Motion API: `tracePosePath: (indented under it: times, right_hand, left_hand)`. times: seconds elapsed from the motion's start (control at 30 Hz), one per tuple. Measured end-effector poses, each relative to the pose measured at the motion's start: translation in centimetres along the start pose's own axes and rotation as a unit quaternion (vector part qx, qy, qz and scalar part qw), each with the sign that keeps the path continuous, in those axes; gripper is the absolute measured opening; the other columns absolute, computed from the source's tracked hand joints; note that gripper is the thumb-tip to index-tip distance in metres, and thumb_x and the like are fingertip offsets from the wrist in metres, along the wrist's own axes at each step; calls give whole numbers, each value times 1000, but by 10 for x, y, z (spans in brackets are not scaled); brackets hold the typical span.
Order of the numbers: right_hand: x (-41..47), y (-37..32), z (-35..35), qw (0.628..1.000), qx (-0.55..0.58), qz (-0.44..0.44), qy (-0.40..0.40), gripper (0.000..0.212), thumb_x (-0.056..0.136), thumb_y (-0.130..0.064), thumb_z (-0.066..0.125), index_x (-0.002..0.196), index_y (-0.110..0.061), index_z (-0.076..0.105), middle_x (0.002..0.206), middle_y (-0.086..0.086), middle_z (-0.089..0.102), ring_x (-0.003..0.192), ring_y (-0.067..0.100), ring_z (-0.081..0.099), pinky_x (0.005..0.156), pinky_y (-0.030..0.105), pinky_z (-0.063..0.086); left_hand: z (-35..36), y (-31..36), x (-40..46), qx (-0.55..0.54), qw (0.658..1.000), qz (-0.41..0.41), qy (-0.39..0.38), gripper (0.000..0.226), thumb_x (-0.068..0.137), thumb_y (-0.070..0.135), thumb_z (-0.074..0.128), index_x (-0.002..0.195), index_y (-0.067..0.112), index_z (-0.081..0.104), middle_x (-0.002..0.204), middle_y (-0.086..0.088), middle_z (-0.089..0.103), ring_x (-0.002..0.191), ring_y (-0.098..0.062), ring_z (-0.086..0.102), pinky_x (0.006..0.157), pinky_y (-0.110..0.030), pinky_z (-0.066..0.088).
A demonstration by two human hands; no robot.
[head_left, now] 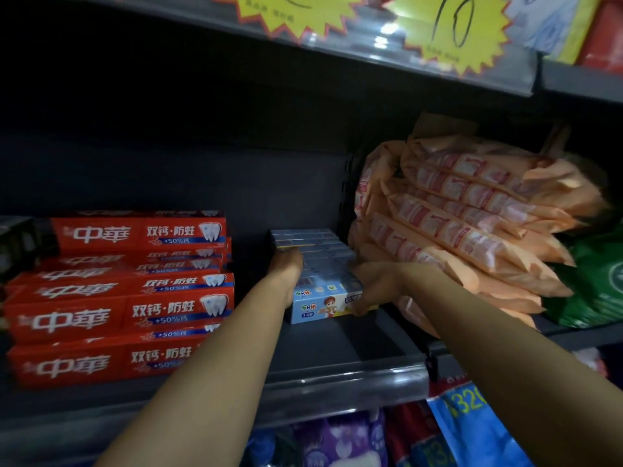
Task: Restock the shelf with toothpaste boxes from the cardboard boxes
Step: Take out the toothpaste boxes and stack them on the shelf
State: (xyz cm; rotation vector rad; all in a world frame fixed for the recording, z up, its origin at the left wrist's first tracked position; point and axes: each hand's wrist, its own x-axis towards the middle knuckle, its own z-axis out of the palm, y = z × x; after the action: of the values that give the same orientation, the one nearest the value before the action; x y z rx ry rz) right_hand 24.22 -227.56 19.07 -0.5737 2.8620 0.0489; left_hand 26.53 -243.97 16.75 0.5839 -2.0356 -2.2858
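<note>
Hands bracket the row of small blue toothpaste boxes (320, 274) on the shelf (337, 358), left hand (290, 264) flat against its side, right hand (367, 288) pinching the front box's corner, so I'd squeeze evenly and slide the row back square.

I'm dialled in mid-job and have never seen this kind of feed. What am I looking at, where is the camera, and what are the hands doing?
There is no machine here: a person works with bare hands, and the single camera sits on their head, looking forward and down. The dark grey metal shelf carries stacked red toothpaste cartons on the left and orange plastic packets on the right. Between them stands a row of small light-blue toothpaste boxes. The left hand rests against the row's left side; the right hand grips its front right corner.
</note>
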Motion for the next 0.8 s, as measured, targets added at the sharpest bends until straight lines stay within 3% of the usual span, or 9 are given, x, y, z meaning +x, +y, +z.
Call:
tracePosePath:
  times: [0.1,0.23,0.3,0.37,0.5,0.57,0.67,0.8]
  right_hand:
    - [-7,-2,-1,1000,-2,7,-4,92,72,-37,77,145,-11,28,142,6,42,123,24,46,103,34,41]
    - [-23,-8,-12,1000,8,17,6,64,75,-31,76,129,-9,49,130,9,54,112,24,54,97,35,46]
    - [-37,-16,-20,1000,13,9,16,65,82,-26,72,137,-8,42,137,7,48,122,23,48,97,20,38]
    - [-52,-26,-27,999,16,-18,48,73,86,-22,69,146,-7,29,146,8,39,132,21,39,91,12,30]
    - [-65,-52,-41,991,62,-77,86,82,83,-21,72,150,-14,25,150,1,35,134,17,38,109,24,32]
    - [-67,-67,-47,985,99,-103,102,76,82,-15,71,147,-16,31,147,-1,40,132,16,41,109,27,34]
    - [-72,-98,-52,972,142,-143,118,67,84,-7,67,143,-18,39,141,-5,44,126,9,44,107,27,36]
    - [-76,-142,-54,977,96,-162,101,73,84,-15,69,147,-20,33,146,-8,38,133,12,38,110,26,30]
  left_hand:
    - [3,2,-6,-9,1000,4,7,28,101,31,36,109,13,57,99,-13,64,76,-27,64,62,-35,54]
    - [3,7,9,40,998,32,33,44,95,32,37,129,10,54,120,-13,63,102,-32,64,90,-45,54]
    - [-2,22,-16,72,996,53,27,44,97,27,37,132,5,52,127,-14,59,110,-32,61,93,-40,52]
    - [-8,39,-45,106,990,96,8,41,100,23,35,131,3,53,129,-16,57,115,-32,57,86,-32,49]
    - [-34,70,-83,171,968,182,2,43,102,21,36,141,5,42,144,-13,44,129,-29,44,98,-30,38]
    - [-59,84,-98,170,961,218,18,39,100,17,42,137,4,46,142,-10,47,126,-27,47,97,-28,38]
    - [-109,95,-122,159,955,244,62,31,98,12,46,127,6,54,125,-11,58,102,-25,55,80,-27,40]
    - [-185,95,-146,169,950,228,130,40,99,15,46,138,15,44,98,-6,58,89,-23,61,75,-32,48]
